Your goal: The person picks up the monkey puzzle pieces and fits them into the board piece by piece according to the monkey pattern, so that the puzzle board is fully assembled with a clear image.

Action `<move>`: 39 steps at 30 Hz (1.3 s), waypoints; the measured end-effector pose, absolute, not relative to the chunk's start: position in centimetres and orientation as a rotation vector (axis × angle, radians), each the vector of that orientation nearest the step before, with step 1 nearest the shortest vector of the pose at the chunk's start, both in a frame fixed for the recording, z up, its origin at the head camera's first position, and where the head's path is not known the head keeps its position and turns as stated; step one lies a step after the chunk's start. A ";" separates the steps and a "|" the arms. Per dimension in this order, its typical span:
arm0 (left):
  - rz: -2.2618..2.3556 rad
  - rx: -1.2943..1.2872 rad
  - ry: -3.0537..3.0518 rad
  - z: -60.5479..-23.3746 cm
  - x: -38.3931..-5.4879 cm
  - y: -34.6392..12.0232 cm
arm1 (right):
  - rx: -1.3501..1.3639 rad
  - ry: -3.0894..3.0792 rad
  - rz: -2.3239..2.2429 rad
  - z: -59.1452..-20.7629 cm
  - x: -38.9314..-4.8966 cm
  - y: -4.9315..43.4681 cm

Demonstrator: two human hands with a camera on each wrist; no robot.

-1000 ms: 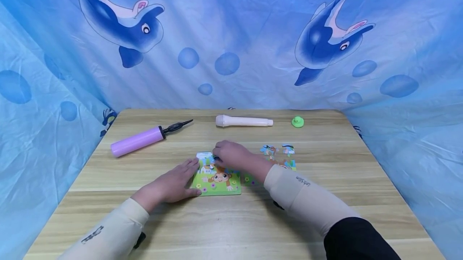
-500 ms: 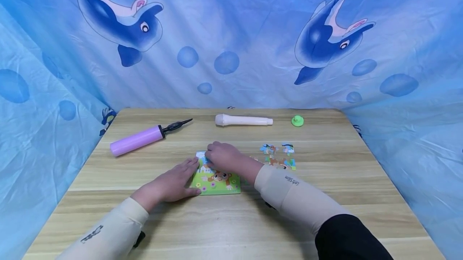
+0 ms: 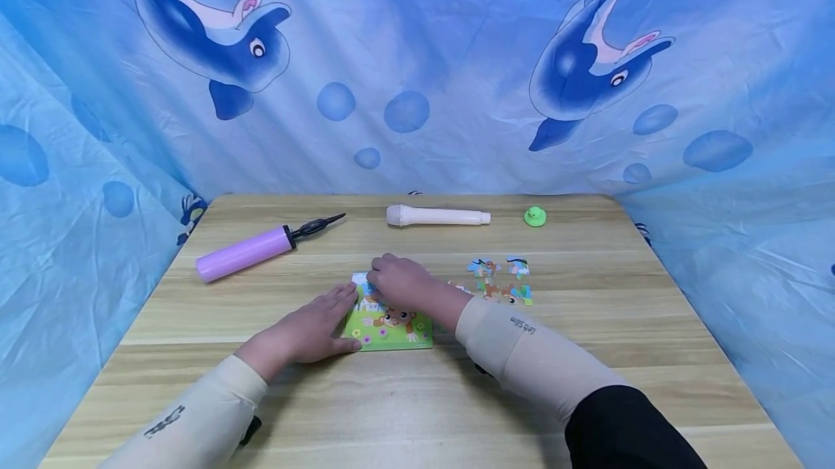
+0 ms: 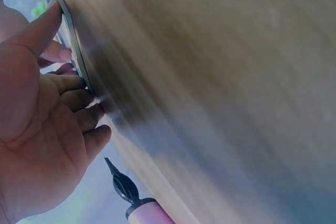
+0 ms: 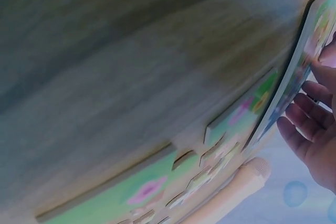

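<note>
A square jigsaw puzzle (image 3: 389,338) with a cartoon monkey on green lies mid-table, partly covered by my right hand. My left hand (image 3: 320,324) rests along its left edge, fingers extended and thumb at the lower corner; the left wrist view shows the fingertips against the board's rim. Over the upper left of the puzzle, my right hand (image 3: 406,282) pinches a small bluish puzzle piece (image 3: 372,288), mostly hidden by the fingers. Loose puzzle pieces (image 3: 505,291) lie to the right of the board. Some green pieces (image 5: 149,190) with flowers appear in the right wrist view.
A purple hand pump (image 3: 244,254) with a black nozzle lies at the left. Toward the back edge are a pale toy microphone (image 3: 438,216) and a green rubber duck (image 3: 535,217). A blue dolphin-print curtain hangs behind and beside the table.
My right hand has moved slightly left across the top of the puzzle, then nearly stopped. The left hand has stayed at the board's left edge.
</note>
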State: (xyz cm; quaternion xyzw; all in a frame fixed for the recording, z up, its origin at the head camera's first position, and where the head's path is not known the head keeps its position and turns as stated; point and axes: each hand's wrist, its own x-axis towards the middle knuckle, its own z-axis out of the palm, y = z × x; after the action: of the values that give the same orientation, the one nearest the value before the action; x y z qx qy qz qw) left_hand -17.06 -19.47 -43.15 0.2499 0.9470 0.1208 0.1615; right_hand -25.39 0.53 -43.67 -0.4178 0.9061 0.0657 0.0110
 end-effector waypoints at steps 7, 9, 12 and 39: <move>0.316 0.713 2.711 -43.2 -17.1 -19.3 | -1.320 2.797 0.083 -43.1 -25.8 1.9; 0.317 0.717 2.715 -43.2 -17.2 -19.3 | -1.324 2.802 0.039 -42.8 -26.0 2.8; 0.311 0.721 2.719 -43.2 -17.2 -19.3 | -1.304 2.827 -0.038 -42.0 -26.5 4.4; 0.306 0.724 2.767 -43.6 -16.9 -19.0 | -0.793 2.795 -0.140 -42.4 -28.5 18.8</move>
State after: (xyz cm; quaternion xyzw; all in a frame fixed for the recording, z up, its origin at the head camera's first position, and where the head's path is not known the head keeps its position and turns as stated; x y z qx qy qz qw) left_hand -16.91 -19.02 -43.58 0.2495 0.9535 0.1055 0.1319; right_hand -28.55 18.76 -42.42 -0.2707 0.9544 -0.0477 0.1162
